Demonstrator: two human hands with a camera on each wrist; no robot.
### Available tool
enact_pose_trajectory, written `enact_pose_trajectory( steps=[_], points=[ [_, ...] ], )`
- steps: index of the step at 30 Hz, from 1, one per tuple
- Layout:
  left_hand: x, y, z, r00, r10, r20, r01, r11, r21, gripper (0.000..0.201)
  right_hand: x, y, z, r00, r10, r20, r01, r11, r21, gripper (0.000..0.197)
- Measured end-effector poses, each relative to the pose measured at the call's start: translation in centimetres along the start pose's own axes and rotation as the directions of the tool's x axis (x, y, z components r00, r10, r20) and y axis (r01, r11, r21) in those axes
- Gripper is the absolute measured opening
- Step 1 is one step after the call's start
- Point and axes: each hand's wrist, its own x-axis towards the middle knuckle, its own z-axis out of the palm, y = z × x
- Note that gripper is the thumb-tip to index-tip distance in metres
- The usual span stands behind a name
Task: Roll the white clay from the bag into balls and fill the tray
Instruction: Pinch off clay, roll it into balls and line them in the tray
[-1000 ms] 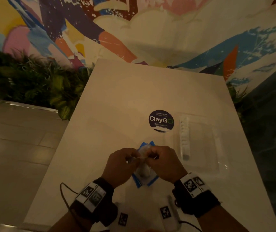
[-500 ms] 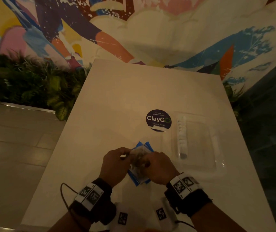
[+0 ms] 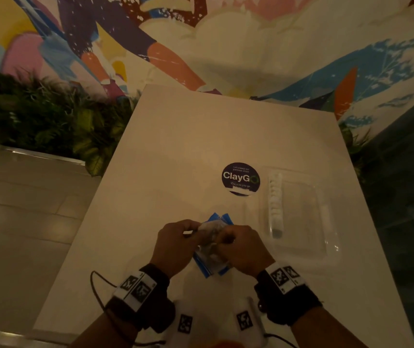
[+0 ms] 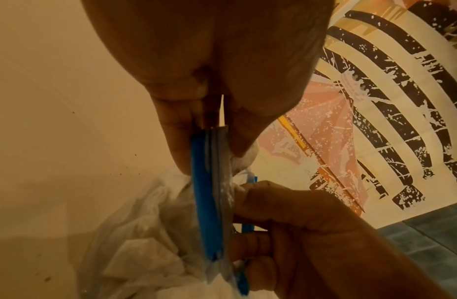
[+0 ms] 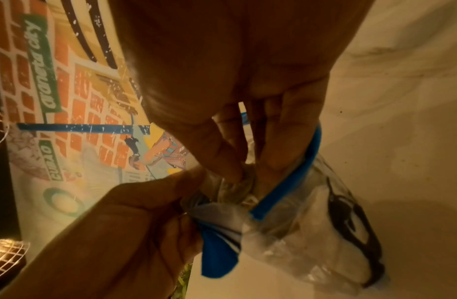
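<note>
Thin, crinkly plastic bag [image 3: 212, 247] — light and slippery, we judge; left hand [image 3: 175, 243] and right hand [image 3: 242, 248] each pinch its blue rim, the best grip.

Dim warm light. White bench [image 3: 200, 151] under my grips, colourful mural wall [image 3: 226, 46] beyond it, green plants [image 3: 50, 121] and pale tiled floor [image 3: 20, 222] left.
</note>
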Motion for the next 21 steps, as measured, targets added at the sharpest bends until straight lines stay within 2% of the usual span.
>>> enact_pose_trajectory(
  steps=[10,14,19,21],
  points=[
    [0.23,-0.34,0.06,1.0,0.007,0.019,-0.007,0.999,-0.031,0.008,-0.33,0.19,-0.9,0.998,0.06,0.034,-0.067,0.971,0.231,0.012],
    [0.23,-0.52,0.11,1.0,0.021,0.023,-0.02,0.999,-0.028,0.008,-0.62,0.19,-0.95,0.994,0.044,0.097,-0.074,0.94,0.333,0.026],
    [0.25,-0.57,0.16,1.0,0.016,0.025,-0.015,0.998,-0.058,0.01,-0.71,0.29,-0.89,0.992,0.087,0.091,-0.115,0.923,0.367,0.012],
    [0.23,-0.52,0.09,0.999,0.021,0.025,-0.019,0.998,-0.058,0.009,-0.73,0.33,-0.8,0.99,0.122,0.076,-0.142,0.91,0.389,0.018]
  ],
)
